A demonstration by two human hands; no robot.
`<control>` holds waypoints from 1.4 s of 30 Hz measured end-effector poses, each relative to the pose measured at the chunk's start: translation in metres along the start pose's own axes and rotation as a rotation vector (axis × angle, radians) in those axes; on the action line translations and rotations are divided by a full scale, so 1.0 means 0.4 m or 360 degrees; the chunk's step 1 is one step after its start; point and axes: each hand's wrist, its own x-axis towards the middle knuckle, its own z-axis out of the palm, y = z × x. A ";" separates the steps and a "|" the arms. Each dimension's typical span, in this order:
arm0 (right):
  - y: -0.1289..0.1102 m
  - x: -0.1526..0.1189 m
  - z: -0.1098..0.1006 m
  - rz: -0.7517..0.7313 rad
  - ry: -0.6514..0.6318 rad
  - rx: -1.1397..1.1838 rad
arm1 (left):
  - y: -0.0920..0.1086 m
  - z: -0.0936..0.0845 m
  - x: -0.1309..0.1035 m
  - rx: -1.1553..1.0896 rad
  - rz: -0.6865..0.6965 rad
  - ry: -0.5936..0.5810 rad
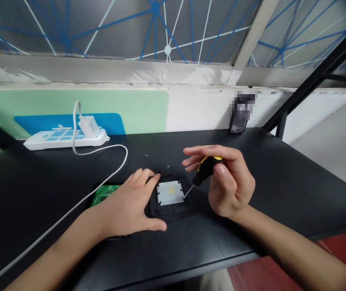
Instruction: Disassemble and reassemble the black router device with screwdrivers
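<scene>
A black device housing (pixel 175 209) lies on the desk, with a silvery square plate (pixel 164 193) set in its middle and small dark screw spots round the edge. My left hand (pixel 133 200) rests on the housing's left side, thumb and fingers spread to hold it down. Partly under that hand is a green circuit board (pixel 104 194). My right hand (pixel 232 178) grips a black and yellow screwdriver (pixel 204 169) by its handle, some fingers stretched out. The screwdriver slants down to the left, its tip at the plate's lower right corner.
A white power strip (pixel 66 139) with a charger (pixel 88 126) plugged in stands at the back left. Its white cable (pixel 100 186) runs across the desk on the left. A phone (pixel 238 117) leans against the wall at the back right. Black frame bars (pixel 300 76) rise at the right.
</scene>
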 end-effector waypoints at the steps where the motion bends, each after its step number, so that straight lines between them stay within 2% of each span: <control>1: 0.002 0.000 0.000 0.0000 -0.0006 0.0025 | -0.001 0.001 0.000 -0.0002 0.0006 0.0013; 6: 0.013 0.004 -0.002 -0.0101 -0.0027 -0.0003 | -0.005 0.005 0.001 -0.0009 0.0031 0.0047; 16: 0.010 0.014 -0.018 -0.0334 -0.0024 -0.0482 | 0.004 -0.003 0.000 0.0008 -0.0002 -0.0016; 22: -0.005 0.005 0.001 -0.0123 0.0010 -0.0198 | 0.006 -0.003 0.002 0.0025 -0.0018 -0.0031; 29: 0.000 -0.002 0.000 -0.0079 -0.0019 0.0124 | 0.000 0.001 0.002 -0.0009 0.0026 0.0026; 36: 0.014 0.009 -0.011 -0.0334 -0.0038 -0.0255 | 0.001 0.000 0.001 0.0031 0.0002 0.0000; 42: 0.016 0.010 -0.021 -0.0345 -0.0037 -0.0383 | 0.003 0.000 0.001 0.0014 0.0006 0.0005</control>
